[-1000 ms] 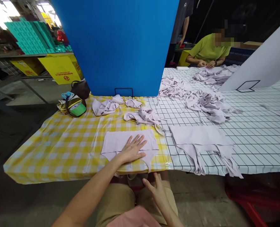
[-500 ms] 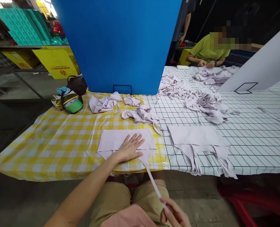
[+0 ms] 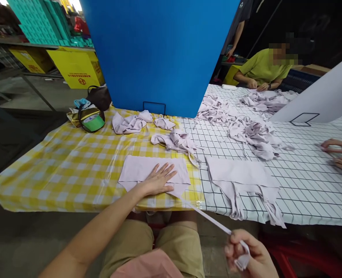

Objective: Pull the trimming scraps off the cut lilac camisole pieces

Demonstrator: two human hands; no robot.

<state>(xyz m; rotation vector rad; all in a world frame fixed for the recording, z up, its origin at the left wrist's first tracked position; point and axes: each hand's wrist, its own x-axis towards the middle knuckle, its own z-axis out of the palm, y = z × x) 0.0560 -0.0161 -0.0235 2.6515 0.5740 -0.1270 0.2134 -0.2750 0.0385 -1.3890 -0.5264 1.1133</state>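
A worker's left hand [image 3: 159,180] lies open and flat on a pale garment [image 3: 137,170] at the bench's [image 3: 72,173] near edge, the cloth's long axis running left to right; the right hand [image 3: 246,251], beyond the edge, grips its taut strap [image 3: 213,220] rightward.

The flat lilac garment [image 3: 140,170] looked like soft, matt cloth, its strap [image 3: 211,219] smooth and equally matt. The yellow checked cover [image 3: 81,166] had a glossy, plastic-like finish. The blue board [image 3: 159,58] looked like smooth plastic with a faint sheen, the black bracket [image 3: 154,103] like thin metal wire, the yellow boxes [image 3: 75,67] like printed cardboard
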